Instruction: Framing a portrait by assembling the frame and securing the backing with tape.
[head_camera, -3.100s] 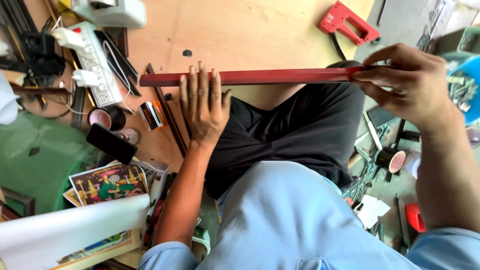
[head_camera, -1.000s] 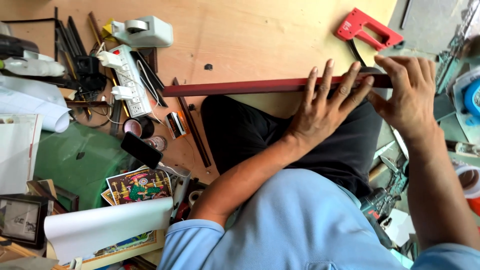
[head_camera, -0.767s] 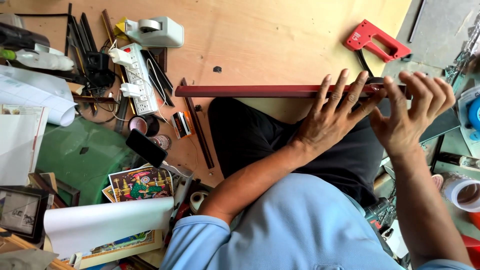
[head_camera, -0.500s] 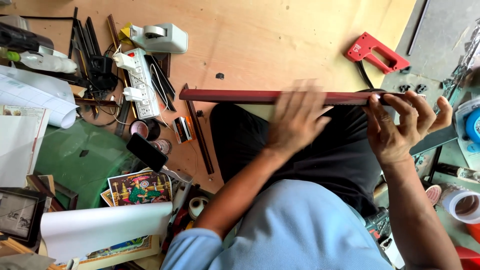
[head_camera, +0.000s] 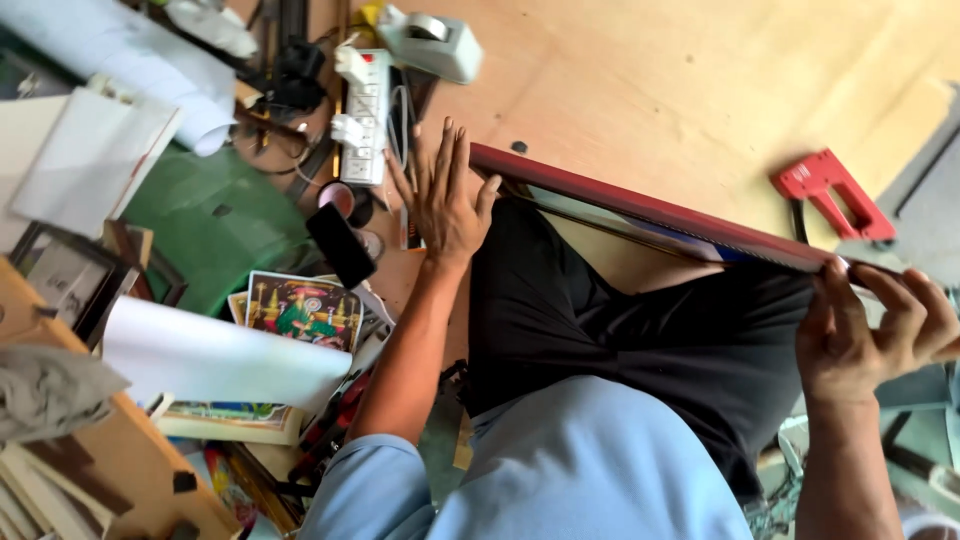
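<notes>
A long dark-red frame strip (head_camera: 650, 210) runs across the middle of the frame, its long axis slanting from upper left down to the right, over the person's lap. The left hand (head_camera: 445, 195) lies flat at its upper-left end, fingers spread. The right hand (head_camera: 875, 330) pinches its lower-right end. A red staple gun (head_camera: 830, 190) lies on the plywood board (head_camera: 640, 90) beyond.

The right hand (head_camera: 875, 335) hides the red frame's (head_camera: 650, 208) end; the left hand's (head_camera: 445, 195) palm blocks its other tip.
</notes>
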